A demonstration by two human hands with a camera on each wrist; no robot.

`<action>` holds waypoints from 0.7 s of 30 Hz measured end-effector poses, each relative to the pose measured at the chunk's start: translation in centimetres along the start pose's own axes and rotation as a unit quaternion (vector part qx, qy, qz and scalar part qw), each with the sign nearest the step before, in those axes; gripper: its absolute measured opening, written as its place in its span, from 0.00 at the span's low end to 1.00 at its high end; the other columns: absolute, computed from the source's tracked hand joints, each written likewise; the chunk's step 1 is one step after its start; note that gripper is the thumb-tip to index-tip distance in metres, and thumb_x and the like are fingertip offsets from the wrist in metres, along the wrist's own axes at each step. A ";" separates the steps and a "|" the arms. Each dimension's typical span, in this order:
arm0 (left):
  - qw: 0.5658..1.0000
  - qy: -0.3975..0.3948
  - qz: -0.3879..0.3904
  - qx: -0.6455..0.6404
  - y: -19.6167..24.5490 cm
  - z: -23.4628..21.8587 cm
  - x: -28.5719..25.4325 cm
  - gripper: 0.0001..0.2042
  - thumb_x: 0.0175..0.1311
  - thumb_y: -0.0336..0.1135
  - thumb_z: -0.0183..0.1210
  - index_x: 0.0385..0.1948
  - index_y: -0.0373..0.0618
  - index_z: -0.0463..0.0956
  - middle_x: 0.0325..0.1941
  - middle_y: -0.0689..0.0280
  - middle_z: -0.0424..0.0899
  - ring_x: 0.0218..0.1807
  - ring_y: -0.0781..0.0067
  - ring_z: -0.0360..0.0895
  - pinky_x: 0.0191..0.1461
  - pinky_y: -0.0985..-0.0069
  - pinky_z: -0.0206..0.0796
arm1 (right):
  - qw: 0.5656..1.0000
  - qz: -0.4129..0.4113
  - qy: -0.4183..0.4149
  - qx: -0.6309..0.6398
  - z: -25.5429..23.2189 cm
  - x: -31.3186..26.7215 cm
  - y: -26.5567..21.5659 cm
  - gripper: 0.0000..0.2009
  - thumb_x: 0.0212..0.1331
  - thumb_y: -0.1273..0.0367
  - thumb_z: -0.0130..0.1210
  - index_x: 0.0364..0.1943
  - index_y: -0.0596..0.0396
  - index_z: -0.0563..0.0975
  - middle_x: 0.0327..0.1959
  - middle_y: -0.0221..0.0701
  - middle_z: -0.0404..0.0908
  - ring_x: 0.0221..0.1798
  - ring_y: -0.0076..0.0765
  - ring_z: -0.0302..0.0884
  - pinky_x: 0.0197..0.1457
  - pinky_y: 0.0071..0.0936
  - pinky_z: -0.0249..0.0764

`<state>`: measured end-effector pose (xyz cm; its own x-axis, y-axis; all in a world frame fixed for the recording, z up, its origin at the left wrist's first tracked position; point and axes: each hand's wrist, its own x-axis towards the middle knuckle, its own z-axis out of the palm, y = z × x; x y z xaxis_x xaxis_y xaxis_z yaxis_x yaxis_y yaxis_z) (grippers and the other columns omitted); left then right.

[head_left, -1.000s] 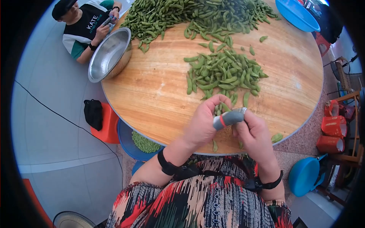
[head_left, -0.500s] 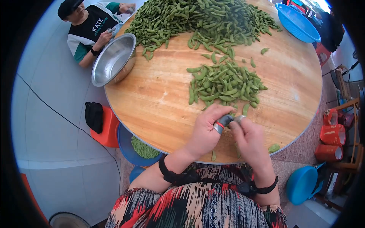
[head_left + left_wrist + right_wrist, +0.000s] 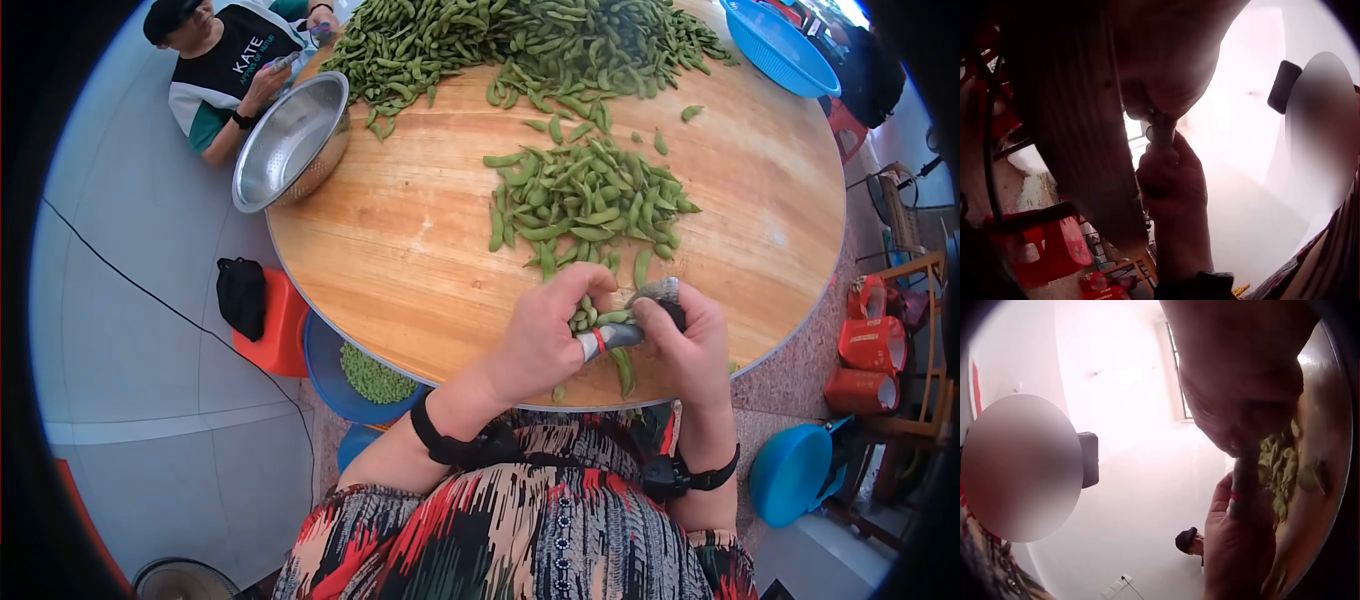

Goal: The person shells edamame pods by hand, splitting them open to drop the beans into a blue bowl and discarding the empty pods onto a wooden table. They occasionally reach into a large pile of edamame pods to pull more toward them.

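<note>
Over the near edge of the table, my left hand [image 3: 540, 335] holds several green edamame pods [image 3: 585, 315] in its curled fingers. A grey covering with a red band wraps one of its digits, which reaches toward the other hand. My right hand [image 3: 695, 345] meets it from the right, its thumb bent against a grey-covered finger at the end of a pod; the fingertips hide most of that pod. Just beyond both hands lies a small heap of edamame pods [image 3: 590, 200]. The two hands also meet fingertip to fingertip in the dark left wrist view.
A large pile of pods [image 3: 530, 45] covers the far side of the round wooden table [image 3: 390, 270]. A steel bowl [image 3: 295, 140] sits at the left rim, near another person [image 3: 235, 70]. Shelled beans fill a blue basin [image 3: 325, 360] below; a blue basket [image 3: 785, 50] stands far right.
My hands came close together, then my right hand drew slightly right, and the pods in my left hand show again. The other person's arm shifted.
</note>
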<state>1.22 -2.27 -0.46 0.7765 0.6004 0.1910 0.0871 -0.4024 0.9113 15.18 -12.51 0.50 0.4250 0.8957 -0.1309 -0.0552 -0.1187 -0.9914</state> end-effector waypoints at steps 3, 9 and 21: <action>0.988 0.011 0.130 0.087 -1.3 0.4 0.2 0.14 0.46 0.25 0.62 0.36 0.42 0.70 0.28 0.61 0.75 0.28 0.66 0.74 0.30 0.74 0.65 | 0.999 -0.011 0.035 -0.021 0.1 -0.1 0.6 0.05 0.54 0.72 0.55 0.26 0.60 0.74 0.15 0.19 0.69 0.20 0.13 0.62 0.22 0.17 0.59; 0.983 0.024 0.100 0.153 -1.3 1.9 -0.3 0.11 0.46 0.23 0.59 0.33 0.40 0.72 0.27 0.55 0.74 0.31 0.55 0.74 0.33 0.70 0.66 | 0.932 -0.201 0.117 -0.279 1.7 -0.5 1.3 0.06 0.52 0.73 0.56 0.26 0.61 0.73 0.14 0.22 0.67 0.19 0.17 0.64 0.20 0.22 0.60; 0.831 0.010 -0.157 -0.534 -1.1 -0.8 0.7 0.06 0.65 0.33 0.48 0.36 0.43 0.72 0.30 0.68 0.71 0.23 0.83 0.66 0.20 0.91 0.48 | 0.943 -0.090 -0.120 -0.296 -2.4 1.1 -1.7 0.06 0.54 0.70 0.53 0.34 0.55 0.76 0.17 0.27 0.74 0.21 0.27 0.73 0.25 0.29 0.67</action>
<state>1.19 -0.84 -1.02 0.8091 0.5751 -0.1210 -0.3277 0.6124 0.7195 17.95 -12.37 2.01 0.1589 0.9869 -0.0272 0.5434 -0.1104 -0.8322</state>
